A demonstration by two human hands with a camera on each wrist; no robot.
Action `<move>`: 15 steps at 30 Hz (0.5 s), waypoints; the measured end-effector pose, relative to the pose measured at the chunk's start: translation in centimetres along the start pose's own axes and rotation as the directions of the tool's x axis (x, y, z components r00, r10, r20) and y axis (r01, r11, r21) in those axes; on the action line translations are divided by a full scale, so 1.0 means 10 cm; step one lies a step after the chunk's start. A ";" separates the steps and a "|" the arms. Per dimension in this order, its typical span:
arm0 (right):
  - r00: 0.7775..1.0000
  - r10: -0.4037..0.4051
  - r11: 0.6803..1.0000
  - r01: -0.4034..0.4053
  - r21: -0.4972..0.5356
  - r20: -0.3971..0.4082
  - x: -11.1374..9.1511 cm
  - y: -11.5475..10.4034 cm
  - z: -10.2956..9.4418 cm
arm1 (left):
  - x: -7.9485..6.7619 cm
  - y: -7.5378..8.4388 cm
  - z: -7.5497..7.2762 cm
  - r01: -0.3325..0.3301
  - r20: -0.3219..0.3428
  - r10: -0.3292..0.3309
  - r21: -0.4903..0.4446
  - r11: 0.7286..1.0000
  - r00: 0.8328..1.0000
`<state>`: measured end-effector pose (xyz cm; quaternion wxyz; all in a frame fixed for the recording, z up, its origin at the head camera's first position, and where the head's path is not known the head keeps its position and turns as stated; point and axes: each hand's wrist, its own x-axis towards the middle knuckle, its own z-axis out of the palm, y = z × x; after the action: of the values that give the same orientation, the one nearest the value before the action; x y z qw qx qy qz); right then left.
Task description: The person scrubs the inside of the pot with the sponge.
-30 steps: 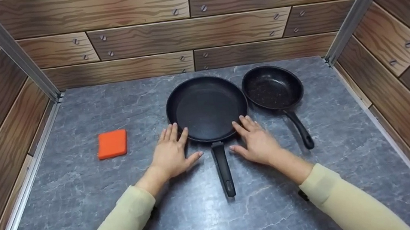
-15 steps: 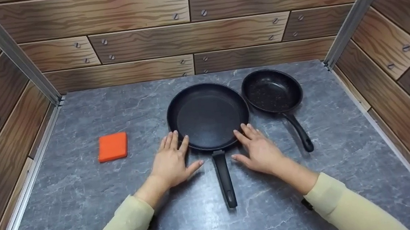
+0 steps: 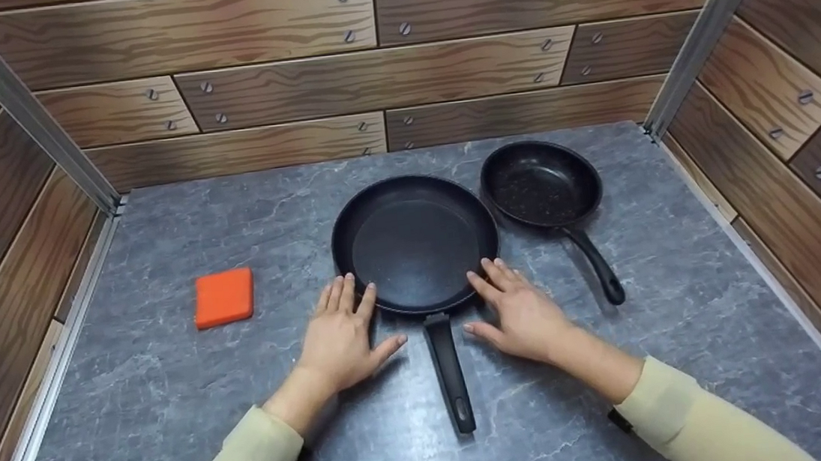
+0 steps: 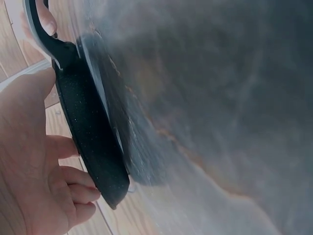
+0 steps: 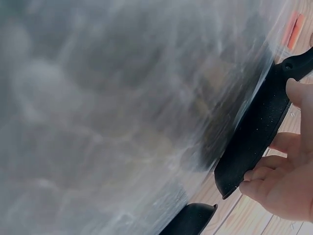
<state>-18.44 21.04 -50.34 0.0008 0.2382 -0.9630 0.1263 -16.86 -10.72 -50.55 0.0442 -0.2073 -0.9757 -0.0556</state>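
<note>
The left hand (image 3: 342,342) and the right hand (image 3: 526,317), both with fingers extended, touch the large pan (image 3: 416,249); the smaller pan (image 3: 542,184) lies just beside it.

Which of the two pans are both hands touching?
The larger pan, with left hand and right hand at its rim; the smaller, speckled pan is untouched.

Head cam: high, near side, looks fwd & down; widest & farthest off, w/ tabletop (image 3: 134,408) & far wall (image 3: 336,79). L wrist cam: low, close, rolled sideways, faces far past L hand (image 4: 29,166) to big pan (image 4: 88,122). R wrist cam: ditto by R hand (image 5: 293,181), + small pan (image 5: 190,220). All 3 share big pan.
</note>
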 end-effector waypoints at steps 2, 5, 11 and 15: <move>1.000 -0.006 1.000 0.006 -0.008 -0.001 -0.01 -0.01 0.00 | -0.01 0.00 -0.01 0.001 0.005 -0.001 0.002 1.000 1.000; 1.000 -0.014 1.000 0.013 -0.009 -0.002 -0.03 -0.02 -0.01 | -0.03 0.00 -0.01 0.002 0.006 -0.002 -0.001 1.000 1.000; 1.000 0.005 1.000 -0.005 0.008 0.012 -0.07 -0.05 -0.03 | -0.05 0.01 -0.01 0.000 0.012 0.000 -0.006 1.000 1.000; 1.000 0.000 1.000 0.000 -0.009 0.017 -0.11 -0.06 -0.02 | -0.08 0.02 -0.01 -0.002 0.025 0.003 -0.006 1.000 1.000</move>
<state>-17.24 21.09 -50.02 -0.0061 0.2393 -0.9635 0.1199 -16.08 -10.89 -50.50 0.0314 -0.2093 -0.9758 -0.0557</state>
